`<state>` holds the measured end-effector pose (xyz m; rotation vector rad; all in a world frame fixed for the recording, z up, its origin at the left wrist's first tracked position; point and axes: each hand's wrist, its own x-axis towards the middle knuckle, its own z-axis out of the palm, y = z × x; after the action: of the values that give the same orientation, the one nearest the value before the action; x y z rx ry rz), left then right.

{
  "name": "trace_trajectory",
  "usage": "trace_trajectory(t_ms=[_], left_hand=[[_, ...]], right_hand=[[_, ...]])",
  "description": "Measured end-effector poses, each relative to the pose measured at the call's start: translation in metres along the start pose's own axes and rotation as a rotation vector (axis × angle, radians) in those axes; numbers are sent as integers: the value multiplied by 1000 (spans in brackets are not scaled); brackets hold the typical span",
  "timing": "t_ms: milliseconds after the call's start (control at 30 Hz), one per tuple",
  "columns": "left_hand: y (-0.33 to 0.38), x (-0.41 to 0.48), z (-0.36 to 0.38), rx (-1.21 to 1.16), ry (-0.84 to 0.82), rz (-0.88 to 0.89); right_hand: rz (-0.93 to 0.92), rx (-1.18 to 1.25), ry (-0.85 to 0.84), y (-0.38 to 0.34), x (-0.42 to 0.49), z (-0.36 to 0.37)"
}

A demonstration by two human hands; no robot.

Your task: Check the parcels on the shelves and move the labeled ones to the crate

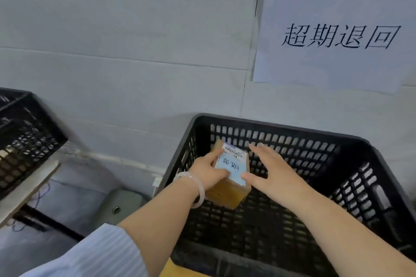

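Already the left hand (208,172) clasped the brown parcel (229,177) low inside the black crate (369,177), its long axis running away from her. Just right of that grip, the right hand (269,170) hovered spread and empty.

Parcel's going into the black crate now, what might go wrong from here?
1. The left hand alone grips the parcel; the right hand is open beside it, so the box may slip and drop.
2. The parcel is tilted over the crate floor and may land with the blue note face down.
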<state>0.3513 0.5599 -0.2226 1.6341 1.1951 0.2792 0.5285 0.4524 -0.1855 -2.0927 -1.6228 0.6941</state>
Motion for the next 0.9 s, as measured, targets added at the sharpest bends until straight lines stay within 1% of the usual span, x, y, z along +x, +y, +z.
trace_trajectory(t_ms=[167,400,467,533,633,700,800,900], left_hand=[[-14,52,12,52,-26,-102],[-51,72,22,210,36,-82],[-57,73,24,297,-8,-92],[-59,72,28,368,-75,-139],[-65,70,35,454,-146,-194],[-65,71,36,517,-165,-205],[-64,74,34,535,-148,-206],[-61,75,34,563,-138,-174]], right_hand=[[72,-75,-152,30,43,16],[102,-56,-257,46,70,54],[121,-39,-299,51,71,65],[142,-35,-327,55,71,73],[179,-32,-326,62,70,82],[223,33,-351,66,71,88],[308,129,-406,70,72,97],[401,283,-398,67,79,102]])
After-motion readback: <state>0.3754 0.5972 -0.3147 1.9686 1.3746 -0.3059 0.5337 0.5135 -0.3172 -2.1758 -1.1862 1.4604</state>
